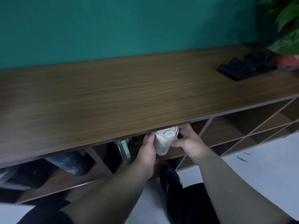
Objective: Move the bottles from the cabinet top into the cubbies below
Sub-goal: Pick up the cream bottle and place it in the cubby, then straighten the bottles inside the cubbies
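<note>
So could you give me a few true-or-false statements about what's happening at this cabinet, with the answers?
1. Both hands, left hand and right hand, are on the cream bottle. True.
2. The cream bottle stands on the cabinet top. False: it is in a cubby, just under the top's front edge.
3. A clear bottle sits in the same cubby, left of the cream one. True.
4. The wall is red. False: it is teal green.
5. A black cloth lies on the top, far right. True.
6. The dark bottle is being held. False: no hand touches it.
</note>
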A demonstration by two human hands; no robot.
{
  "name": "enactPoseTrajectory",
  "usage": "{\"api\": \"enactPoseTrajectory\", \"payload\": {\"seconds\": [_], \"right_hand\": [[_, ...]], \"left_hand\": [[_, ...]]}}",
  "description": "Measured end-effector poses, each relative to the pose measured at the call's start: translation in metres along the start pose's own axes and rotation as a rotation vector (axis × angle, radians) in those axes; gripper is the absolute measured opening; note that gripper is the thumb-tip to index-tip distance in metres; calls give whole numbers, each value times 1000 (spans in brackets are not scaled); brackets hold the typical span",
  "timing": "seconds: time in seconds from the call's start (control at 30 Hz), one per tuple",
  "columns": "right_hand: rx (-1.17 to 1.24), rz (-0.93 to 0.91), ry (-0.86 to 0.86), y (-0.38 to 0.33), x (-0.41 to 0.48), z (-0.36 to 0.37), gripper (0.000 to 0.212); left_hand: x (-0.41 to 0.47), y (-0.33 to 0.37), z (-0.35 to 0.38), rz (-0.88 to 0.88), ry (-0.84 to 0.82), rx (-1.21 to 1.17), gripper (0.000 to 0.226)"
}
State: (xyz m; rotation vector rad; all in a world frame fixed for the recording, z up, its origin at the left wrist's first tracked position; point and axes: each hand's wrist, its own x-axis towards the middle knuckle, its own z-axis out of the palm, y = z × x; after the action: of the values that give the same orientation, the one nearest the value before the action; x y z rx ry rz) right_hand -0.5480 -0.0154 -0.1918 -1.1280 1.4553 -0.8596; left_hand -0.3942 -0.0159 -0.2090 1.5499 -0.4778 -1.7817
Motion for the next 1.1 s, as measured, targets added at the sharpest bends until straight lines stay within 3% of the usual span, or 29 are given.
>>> {"api": "enactPoseTrajectory", "payload": {"seconds": [0.1,0.23,0.47,0.57,0.63,0.7,0.77,0.83,0.87,0.93,1.1], "right_hand": [[8,8,23,1,1,3,74],[-35,2,18,2,2,8,69],[-39,17,12,0,-5,8,78],[-177,265,36,3,-19,18,82],[-409,387,-119,6,-38,34,56],[-581,350,-293,2,-54,56,43],[-551,254,-325,-2,-55,76,65],[-431,137,-265,-9,-46,98,85],[-365,85,-207,-15,-43,108,86],[-267,8,-78,-25,-37,126,74],[-219,-3,-6,-30,-26,145,41]], "left_hand": [[-2,1,1,24,-10,32,21],[-5,-1,3,35,-58,64,45],[-19,6,0,54,-51,41,48],[-33,-5,-21,-4,-48,20,52],[-49,-21,-48,-54,-53,46,47],[-60,-35,-79,-69,-19,95,33],[-66,-37,-103,-41,47,89,18],[-66,-31,-116,38,92,55,25],[-64,-26,-119,90,105,27,39],[-58,-21,-122,178,115,30,60],[-58,-18,-123,357,7,23,66]]}}
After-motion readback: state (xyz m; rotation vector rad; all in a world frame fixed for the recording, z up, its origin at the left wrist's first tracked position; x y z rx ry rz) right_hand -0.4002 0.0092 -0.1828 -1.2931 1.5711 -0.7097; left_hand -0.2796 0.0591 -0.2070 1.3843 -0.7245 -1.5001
